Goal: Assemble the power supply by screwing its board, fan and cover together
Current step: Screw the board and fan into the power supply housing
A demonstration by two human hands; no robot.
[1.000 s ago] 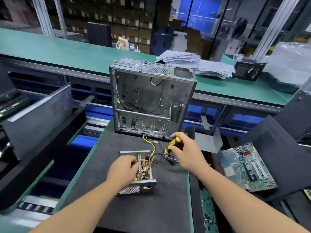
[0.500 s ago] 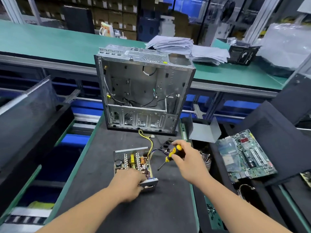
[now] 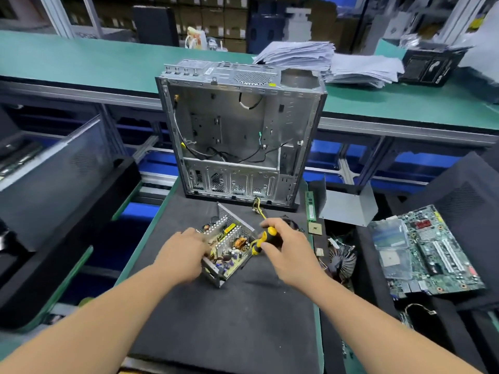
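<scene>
The open power supply (image 3: 229,247) lies on the black mat, turned at an angle, its circuit board with coils and capacitors showing. My left hand (image 3: 183,255) grips its left side and holds it tilted. My right hand (image 3: 286,247) grips a yellow and black screwdriver (image 3: 263,238), whose tip points down-left at the right edge of the board. A grey metal cover (image 3: 348,206) stands bent on the right of the mat. Yellow wires (image 3: 258,209) run from the supply toward the case.
An empty computer case (image 3: 240,141) stands upright behind the supply. A motherboard (image 3: 426,252) lies on black foam at the right, a cooler fan (image 3: 341,259) beside the mat, a RAM stick (image 3: 311,206) and a chip (image 3: 314,228) at the mat's right edge. Dark panels (image 3: 54,171) lean at left.
My left hand has lifted and turned the power supply to an angle. My right hand brought the screwdriver closer, its tip now at the board's right edge.
</scene>
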